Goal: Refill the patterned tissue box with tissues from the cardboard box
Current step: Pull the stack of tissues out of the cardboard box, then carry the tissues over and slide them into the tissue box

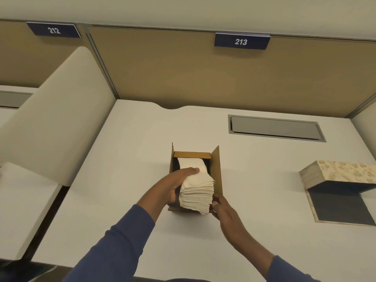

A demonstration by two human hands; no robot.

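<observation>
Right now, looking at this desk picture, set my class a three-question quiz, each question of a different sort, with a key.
1. True or false: the patterned tissue box lies open on the desk, to the right of the cardboard box.
2. Which hand grips the tissue stack from above? A) left hand B) right hand C) neither
3. Fill in: the sign on the partition straight ahead reads ___.

Key: 1. True. 2. A; the left hand is closed over the stack, while the right hand is at the near right corner of the cardboard box, by the stack. 3. 213.
</observation>
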